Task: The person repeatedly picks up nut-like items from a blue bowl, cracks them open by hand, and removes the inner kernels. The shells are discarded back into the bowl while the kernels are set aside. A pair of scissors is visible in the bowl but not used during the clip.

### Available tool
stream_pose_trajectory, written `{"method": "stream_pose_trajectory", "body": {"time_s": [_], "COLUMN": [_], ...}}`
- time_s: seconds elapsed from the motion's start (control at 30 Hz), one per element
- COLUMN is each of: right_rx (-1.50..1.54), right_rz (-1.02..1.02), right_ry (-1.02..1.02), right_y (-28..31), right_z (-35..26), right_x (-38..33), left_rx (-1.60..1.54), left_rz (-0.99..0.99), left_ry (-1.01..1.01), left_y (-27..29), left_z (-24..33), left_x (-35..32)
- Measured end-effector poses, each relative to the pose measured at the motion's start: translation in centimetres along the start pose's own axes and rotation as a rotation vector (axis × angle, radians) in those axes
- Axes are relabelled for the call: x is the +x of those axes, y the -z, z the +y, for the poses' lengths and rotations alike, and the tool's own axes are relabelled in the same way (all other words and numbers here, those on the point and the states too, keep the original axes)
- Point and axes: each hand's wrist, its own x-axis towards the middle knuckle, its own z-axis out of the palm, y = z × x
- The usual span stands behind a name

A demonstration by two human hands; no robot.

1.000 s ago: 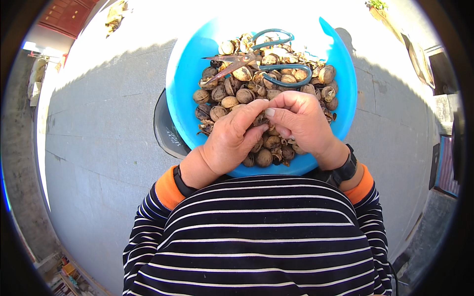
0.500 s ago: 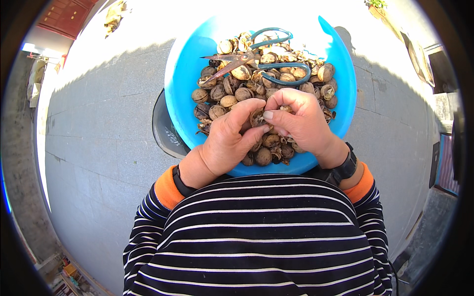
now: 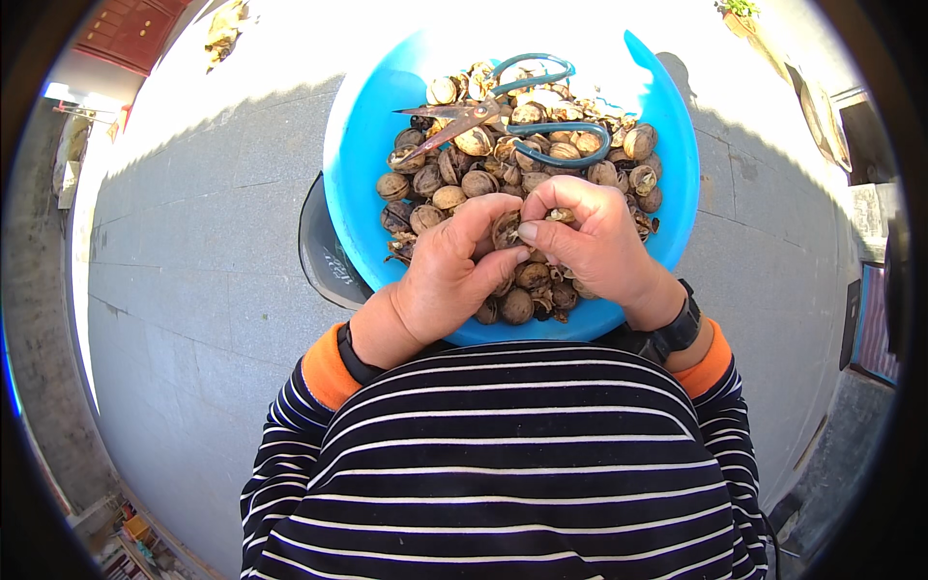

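Note:
A round blue basin (image 3: 358,184) sits in front of me, filled with several brown walnuts (image 3: 464,179) and shell bits. My left hand (image 3: 449,275) and my right hand (image 3: 594,242) meet over the near side of the basin. Both pinch one cracked walnut (image 3: 507,230) between thumbs and fingertips. My right fingertips also hold a small shell piece (image 3: 561,215). Scissors with teal handles (image 3: 512,111) lie on the nuts at the far side, blades pointing left.
The basin rests above a dark round object (image 3: 324,251) that shows at its left edge. Grey stone paving (image 3: 193,290) surrounds me, sunlit at the far side. I wear a striped top with orange cuffs and a black wristband (image 3: 681,324).
My hands have stayed over the near side of the basin. The fingers have shifted around the walnut, and the right thumb now presses against it.

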Motion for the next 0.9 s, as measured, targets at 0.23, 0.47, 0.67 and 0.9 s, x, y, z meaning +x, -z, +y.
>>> {"method": "stream_pose_trajectory", "body": {"time_s": [0.23,0.47,0.67,0.9], "right_rx": [-0.293,-0.193,-0.086,-0.080], "right_rz": [0.093,-0.003,-0.016,-0.074], "right_ry": [0.312,0.149,0.106,0.018], "right_y": [-0.2,0.5,0.5,1.3], "right_z": [0.0,0.0,0.1,-0.2], "right_x": [-0.1,-0.1,-0.1,-0.3], "left_rx": [-0.136,-0.131,0.024,0.164], "left_rz": [-0.050,-0.086,-0.108,-0.157], "left_ry": [0.080,0.049,0.137,-0.086], "left_y": [0.0,0.0,0.6,0.7], "left_z": [-0.3,-0.3,0.2,0.5], "left_x": [0.2,0.3,0.3,0.5]}}
